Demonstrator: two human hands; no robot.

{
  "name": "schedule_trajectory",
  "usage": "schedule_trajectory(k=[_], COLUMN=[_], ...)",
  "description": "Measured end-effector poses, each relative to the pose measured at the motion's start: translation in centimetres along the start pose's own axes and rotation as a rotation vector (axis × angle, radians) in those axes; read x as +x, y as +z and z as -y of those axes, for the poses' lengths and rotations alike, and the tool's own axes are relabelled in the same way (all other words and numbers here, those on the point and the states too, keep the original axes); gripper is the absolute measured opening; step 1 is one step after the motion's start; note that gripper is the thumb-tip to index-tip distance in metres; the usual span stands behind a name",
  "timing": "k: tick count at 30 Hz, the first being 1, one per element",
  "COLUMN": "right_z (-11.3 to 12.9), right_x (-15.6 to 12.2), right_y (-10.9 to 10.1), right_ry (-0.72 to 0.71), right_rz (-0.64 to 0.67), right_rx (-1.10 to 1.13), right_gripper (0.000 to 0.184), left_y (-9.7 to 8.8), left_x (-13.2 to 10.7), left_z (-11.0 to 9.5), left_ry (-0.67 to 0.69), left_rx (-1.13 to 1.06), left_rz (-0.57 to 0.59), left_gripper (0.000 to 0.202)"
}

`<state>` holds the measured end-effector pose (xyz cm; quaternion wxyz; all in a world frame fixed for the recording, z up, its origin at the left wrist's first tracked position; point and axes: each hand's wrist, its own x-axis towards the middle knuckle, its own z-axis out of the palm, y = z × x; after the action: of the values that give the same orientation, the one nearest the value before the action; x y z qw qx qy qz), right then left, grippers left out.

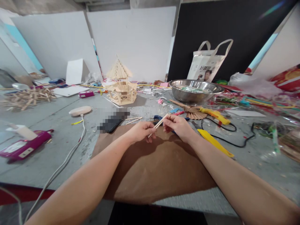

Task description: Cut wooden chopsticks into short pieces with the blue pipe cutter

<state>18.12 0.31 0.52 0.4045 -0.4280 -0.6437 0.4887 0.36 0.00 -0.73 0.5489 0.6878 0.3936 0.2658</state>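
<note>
Two or so thin wooden sticks (159, 122) slant between my hands, above a brown sheet (159, 175). Their lower left end is pinched by my left hand (143, 131). At the upper right end, my right hand (177, 125) closes its thumb and fingers on them. More loose wooden sticks (134, 119) lie just beyond my left hand, next to a dark phone (113, 123) that is partly blurred out. Blue-handled scissors (158, 117) rest behind my hands, partly hidden. Farther back stands a small pavilion model (122, 92) built of wooden sticks, with a pointed roof.
A yellow glue gun (215, 115) with a black cord and a yellow-handled cutter (215, 142) lie at right. Behind them are a metal bowl (194, 90) and a tote bag (206, 64). Purple power strip (27, 145), white cable and a stick structure (28, 97) occupy the left.
</note>
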Motion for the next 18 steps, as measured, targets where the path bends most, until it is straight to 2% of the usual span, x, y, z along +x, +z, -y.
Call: schedule_trajectory(k=[3,8,13,18], right_z=[0.21,-0.02,-0.11,-0.07], right_x=[-0.2,-0.33,-0.32,-0.33], right_y=[0.41,0.79,0.79,0.93], right_ry=[0.046,0.054,0.089,0.059], right_rz=[0.044,0.053,0.031,0.055], right_rx=[0.038,0.08,0.145,0.136], right_gripper=[0.024,0.025,0.024,0.024], left_y=[0.49,0.8,0.85,0.92], left_x=[-0.04,-0.28,-0.55,-0.68], left_z=[-0.07,-0.39,-0.57,-0.52], left_ry=[-0.015,-0.05,-0.091,-0.098], left_rx=[-0.104,-0.186,-0.21,-0.184], left_rz=[0.003,0.093,0.144,0.158], left_gripper=[0.03,0.037,0.04,0.04])
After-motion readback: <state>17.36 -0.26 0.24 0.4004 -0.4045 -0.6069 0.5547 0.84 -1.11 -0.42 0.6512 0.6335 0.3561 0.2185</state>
